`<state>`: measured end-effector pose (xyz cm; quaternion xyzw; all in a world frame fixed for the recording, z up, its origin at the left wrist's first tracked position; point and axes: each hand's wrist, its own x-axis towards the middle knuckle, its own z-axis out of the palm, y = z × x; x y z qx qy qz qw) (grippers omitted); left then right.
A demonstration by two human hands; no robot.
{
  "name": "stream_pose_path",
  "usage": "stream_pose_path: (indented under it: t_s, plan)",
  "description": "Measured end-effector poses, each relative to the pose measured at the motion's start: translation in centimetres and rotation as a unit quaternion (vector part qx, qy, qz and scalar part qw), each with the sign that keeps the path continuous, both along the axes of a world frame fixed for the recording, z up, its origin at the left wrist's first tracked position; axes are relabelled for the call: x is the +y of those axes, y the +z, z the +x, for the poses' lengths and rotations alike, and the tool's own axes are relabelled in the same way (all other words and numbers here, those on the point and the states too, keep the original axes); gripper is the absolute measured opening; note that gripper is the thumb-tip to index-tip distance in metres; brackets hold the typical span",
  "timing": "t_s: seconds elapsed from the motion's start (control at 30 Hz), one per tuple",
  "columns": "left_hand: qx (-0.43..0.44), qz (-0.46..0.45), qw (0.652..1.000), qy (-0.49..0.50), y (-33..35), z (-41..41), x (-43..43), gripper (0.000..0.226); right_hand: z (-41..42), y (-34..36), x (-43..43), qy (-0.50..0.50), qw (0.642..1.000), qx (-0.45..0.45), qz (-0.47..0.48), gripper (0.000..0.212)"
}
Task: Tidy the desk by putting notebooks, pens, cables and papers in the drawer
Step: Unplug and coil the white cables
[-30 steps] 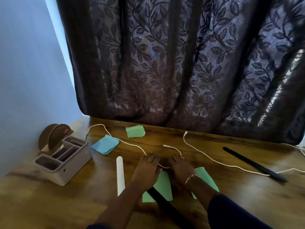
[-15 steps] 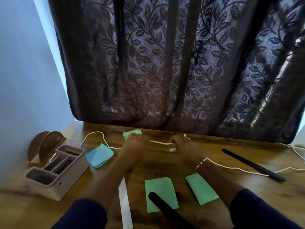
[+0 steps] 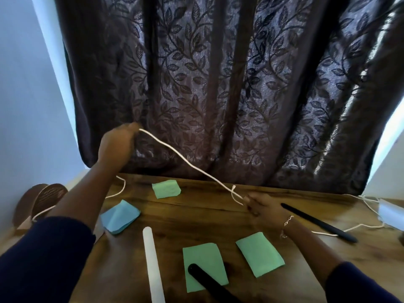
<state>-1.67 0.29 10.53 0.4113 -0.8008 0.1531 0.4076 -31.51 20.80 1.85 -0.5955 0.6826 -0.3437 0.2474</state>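
A white cable (image 3: 185,162) stretches taut between my hands above the wooden desk (image 3: 207,213). My left hand (image 3: 115,143) is raised in front of the curtain and grips one end of it. My right hand (image 3: 262,207) stays low near the desk and pinches the cable further along. Green papers lie at the back (image 3: 166,188), at the front centre (image 3: 204,266) and front right (image 3: 260,253). A blue paper (image 3: 120,216) sits to the left. A white pen (image 3: 153,263) and two black pens (image 3: 319,223) (image 3: 209,283) lie on the desk.
A dark leaf-patterned curtain (image 3: 218,95) hangs behind the desk. A second stretch of white cable (image 3: 360,226) runs to a white adapter (image 3: 391,212) at the right edge. Brown round coasters in a stand (image 3: 41,200) sit at the far left by the wall.
My left hand has lifted from the desk up to the curtain, pulling the cable taut. My right hand slid right along the cable. The camera tilted upward.
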Motion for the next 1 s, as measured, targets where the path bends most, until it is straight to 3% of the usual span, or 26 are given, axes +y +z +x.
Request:
stream_pose_path:
  t_s: [0.1, 0.23, 0.33, 0.43, 0.5, 0.63, 0.73, 0.8, 0.87, 0.93, 1.0]
  plan:
    - [0.064, -0.052, 0.995, -0.048, 3.4, -1.5, 0.7, 0.036, 0.8, 1.0, 1.0, -0.018, 0.955, -0.297, -0.02, 0.031]
    - [0.132, -0.146, 0.972, -0.129, 9.2, -4.5, 2.7, 0.033, 1.8, 2.4, 2.4, 0.045, 0.871, -0.486, -0.049, 0.026]
    - [0.087, -0.234, 0.959, -0.134, 12.7, -6.6, 4.4, 0.036, 2.1, 2.8, 3.4, 0.135, 0.814, -0.562, -0.06, 0.029]
    - [-0.011, -0.273, 0.956, -0.108, 13.4, -8.2, 4.5, 0.036, 3.4, 4.5, 4.8, 0.302, 0.723, -0.612, -0.104, 0.033]
    - [-0.054, -0.257, 0.957, -0.12, 12.4, -9.0, 4.0, 0.036, 4.5, 6.5, 6.5, 0.343, 0.709, -0.586, -0.188, 0.039]
    - [-0.11, -0.266, 0.941, -0.18, 8.3, -10.7, 3.5, 0.04, 5.3, 10.7, 9.7, 0.405, 0.644, -0.579, -0.295, 0.034]
    - [-0.137, -0.267, 0.93, -0.212, 5.2, -11.9, 4.6, 0.044, 4.1, 13.0, 11.0, 0.306, 0.642, -0.601, -0.365, 0.043]
    - [-0.146, -0.269, 0.924, -0.23, 3.4, -12.6, 5.7, 0.046, 3.0, 14.5, 10.6, 0.19, 0.662, -0.6, -0.407, 0.039]
    - [-0.15, -0.262, 0.919, -0.255, 2.2, -13.3, 7.0, 0.045, 1.9, 14.9, 9.4, 0.089, 0.656, -0.596, -0.455, 0.037]
    - [-0.157, -0.263, 0.912, -0.273, 1.7, -13.7, 8.2, 0.045, 1.0, 15.1, 8.1, 0.059, 0.673, -0.551, -0.49, 0.032]
    - [-0.171, -0.273, 0.9, -0.295, 1.6, -13.9, 9.6, 0.047, 0.2, 14.8, 6.9, 0.053, 0.694, -0.535, -0.479, 0.043]
